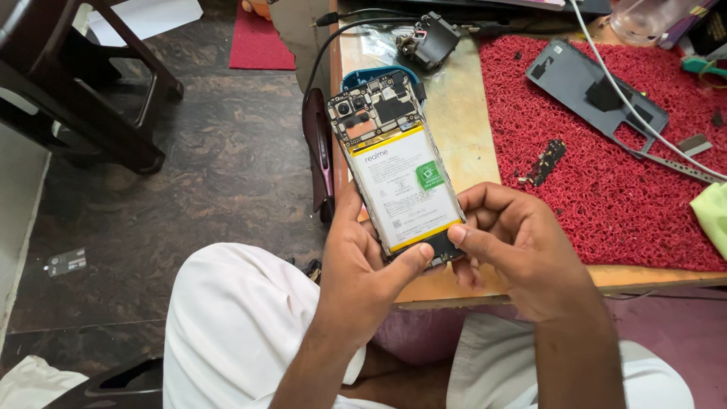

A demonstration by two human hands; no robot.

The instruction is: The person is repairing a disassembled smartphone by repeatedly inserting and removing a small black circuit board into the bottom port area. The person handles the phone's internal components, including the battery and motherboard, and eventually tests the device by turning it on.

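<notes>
An opened smartphone (394, 167) with its back cover off shows a white battery with a green sticker and a bare circuit board at its top. My left hand (363, 261) grips its lower left side, thumb pressed on the bottom edge. My right hand (515, 242) holds the lower right corner, with thumb and forefinger pinching at the bottom end of the battery. The phone is tilted above the front edge of the wooden table (454, 113).
A red textured mat (606, 174) covers the table's right part, bearing a grey phone back cover (594, 95), a small circuit part (547, 160) and a white cable (644, 113). A black charger block (430, 39) lies behind. A dark stool (83, 83) stands on the floor at the left.
</notes>
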